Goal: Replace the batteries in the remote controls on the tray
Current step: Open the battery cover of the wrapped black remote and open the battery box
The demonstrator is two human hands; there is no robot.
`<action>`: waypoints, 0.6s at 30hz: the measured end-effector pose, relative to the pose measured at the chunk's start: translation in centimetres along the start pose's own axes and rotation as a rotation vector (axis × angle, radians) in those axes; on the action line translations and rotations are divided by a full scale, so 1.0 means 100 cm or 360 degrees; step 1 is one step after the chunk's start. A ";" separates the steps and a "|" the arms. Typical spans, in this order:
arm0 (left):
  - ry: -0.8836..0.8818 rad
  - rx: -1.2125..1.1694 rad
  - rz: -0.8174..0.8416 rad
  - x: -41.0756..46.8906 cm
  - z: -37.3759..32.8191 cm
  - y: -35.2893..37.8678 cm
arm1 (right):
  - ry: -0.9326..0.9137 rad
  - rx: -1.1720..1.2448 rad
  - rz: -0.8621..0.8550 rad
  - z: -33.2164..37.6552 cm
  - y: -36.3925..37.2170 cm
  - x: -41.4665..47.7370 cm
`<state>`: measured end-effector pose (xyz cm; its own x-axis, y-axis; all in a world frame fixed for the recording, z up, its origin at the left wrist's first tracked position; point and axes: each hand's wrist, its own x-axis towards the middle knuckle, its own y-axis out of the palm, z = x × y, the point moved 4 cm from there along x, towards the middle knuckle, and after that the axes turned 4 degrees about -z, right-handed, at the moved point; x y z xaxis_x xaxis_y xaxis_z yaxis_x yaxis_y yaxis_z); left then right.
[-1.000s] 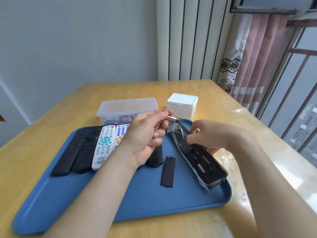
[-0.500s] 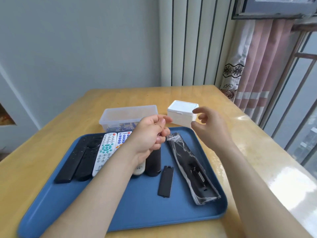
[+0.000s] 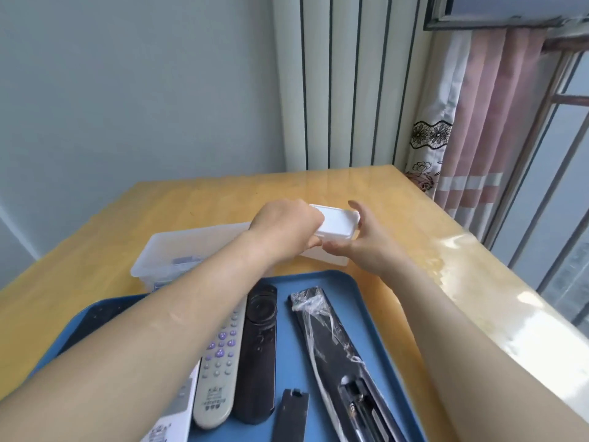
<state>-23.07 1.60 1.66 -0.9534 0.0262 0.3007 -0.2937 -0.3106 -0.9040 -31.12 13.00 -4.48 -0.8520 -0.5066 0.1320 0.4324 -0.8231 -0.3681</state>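
A small white box (image 3: 338, 224) stands on the table just beyond the blue tray (image 3: 353, 283). My left hand (image 3: 287, 224) has its fingers curled over the left edge of the box's lid, thumb under the rim. My right hand (image 3: 361, 247) rests against the box's right side with straight fingers. On the tray lies a black remote wrapped in clear plastic (image 3: 331, 336), back up, its battery bay uncovered. Its loose black cover (image 3: 291, 416) lies beside it. A bare black remote (image 3: 259, 346) and a grey remote (image 3: 220, 371) lie to the left. Any battery in my left hand is hidden.
A clear plastic container (image 3: 188, 247) sits behind the tray on the left, partly hidden by my left forearm. Another white remote (image 3: 173, 419) and a black one (image 3: 95, 317) lie under that arm. The table's right edge runs along a curtain (image 3: 471, 129) and window bars.
My right hand let go of the wrapped remote, which now lies on the tray. Both hands moved forward to the white box; the left one had a battery at its fingertips.
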 end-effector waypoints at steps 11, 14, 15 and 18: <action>0.0495 0.0562 -0.0113 -0.001 -0.009 0.006 | -0.0072 0.0041 0.0072 -0.004 -0.010 0.005; 0.0492 0.0554 -0.0118 -0.005 -0.009 0.006 | -0.0114 0.0057 0.0119 -0.003 -0.010 0.003; 0.0447 0.0525 -0.0157 -0.004 -0.007 0.001 | -0.0141 0.0036 0.0140 -0.001 -0.010 0.002; 0.0272 0.0386 -0.0387 0.011 0.010 -0.019 | -0.0200 0.0050 0.0233 0.002 -0.008 -0.002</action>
<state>-23.51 1.32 4.04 -0.8619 0.2783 0.4239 -0.5070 -0.4910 -0.7084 -31.26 13.75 -4.05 -0.7366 -0.6480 0.1938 0.5598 -0.7449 -0.3630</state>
